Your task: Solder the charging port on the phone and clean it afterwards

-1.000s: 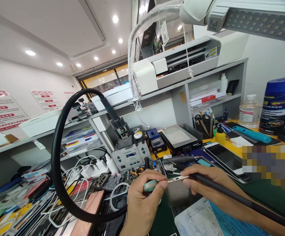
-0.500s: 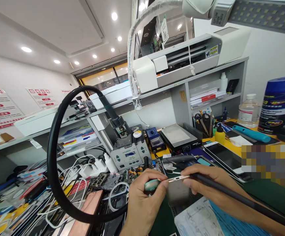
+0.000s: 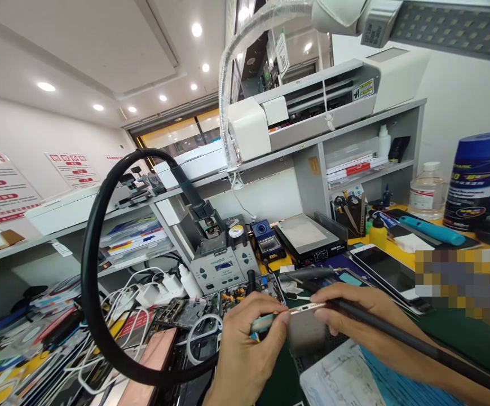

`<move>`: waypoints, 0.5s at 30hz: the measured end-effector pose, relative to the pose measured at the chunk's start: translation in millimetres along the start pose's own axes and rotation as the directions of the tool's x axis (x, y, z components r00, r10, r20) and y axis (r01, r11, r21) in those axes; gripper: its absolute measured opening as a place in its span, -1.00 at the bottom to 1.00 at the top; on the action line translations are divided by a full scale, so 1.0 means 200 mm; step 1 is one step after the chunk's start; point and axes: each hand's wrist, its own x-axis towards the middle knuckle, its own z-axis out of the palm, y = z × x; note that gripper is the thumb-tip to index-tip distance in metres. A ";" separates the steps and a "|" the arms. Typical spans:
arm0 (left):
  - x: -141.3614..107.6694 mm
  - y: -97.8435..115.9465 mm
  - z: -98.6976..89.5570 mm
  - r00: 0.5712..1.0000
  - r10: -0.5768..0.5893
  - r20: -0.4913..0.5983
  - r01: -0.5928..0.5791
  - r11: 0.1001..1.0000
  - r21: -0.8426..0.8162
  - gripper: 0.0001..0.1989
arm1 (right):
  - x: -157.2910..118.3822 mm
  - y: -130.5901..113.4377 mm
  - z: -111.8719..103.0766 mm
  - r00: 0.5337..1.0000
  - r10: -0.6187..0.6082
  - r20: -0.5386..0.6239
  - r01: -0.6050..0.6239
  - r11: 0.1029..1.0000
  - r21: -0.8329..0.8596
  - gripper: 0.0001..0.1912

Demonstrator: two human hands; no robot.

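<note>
A phone (image 3: 307,334) is held tilted between my two hands, its bottom edge with the port and small holes facing up. My left hand (image 3: 248,341) is closed, thumb and forefinger pinched together at the phone's left corner. Inside its curled fingers shows a teal-handled piece (image 3: 262,322), its tip hidden. My right hand (image 3: 352,304) grips the phone's right corner between thumb and fingers. A black hose (image 3: 414,338) runs across the right hand and forearm. Below the phone lie a stained white pad (image 3: 338,375) and a blue ribbed mat (image 3: 401,378).
A thick black hose loop (image 3: 90,270) stands at left before the grey control station (image 3: 221,273). Phone parts and white cables (image 3: 130,316) crowd the left side. Behind are a soldering station (image 3: 268,242) and a flat heating plate (image 3: 306,231). A white-framed phone (image 3: 386,270) lies right.
The left fingers have shifted slightly at the phone's corner and the teal piece has turned a little in them. The right hand and the phone have hardly moved.
</note>
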 end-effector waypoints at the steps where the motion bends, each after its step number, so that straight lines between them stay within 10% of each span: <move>1: 0.00 0.00 0.00 1.000 0.018 0.007 -0.018 1.000 0.010 -0.88 | 0.00 0.00 0.00 1.000 0.000 -0.003 0.000 1.000 0.005 -0.60; 15: -0.01 -0.02 -0.03 0.989 0.109 0.096 -0.117 0.990 0.083 -0.85 | 0.01 0.08 0.00 0.976 -0.130 -0.175 0.145 0.986 0.078 -0.71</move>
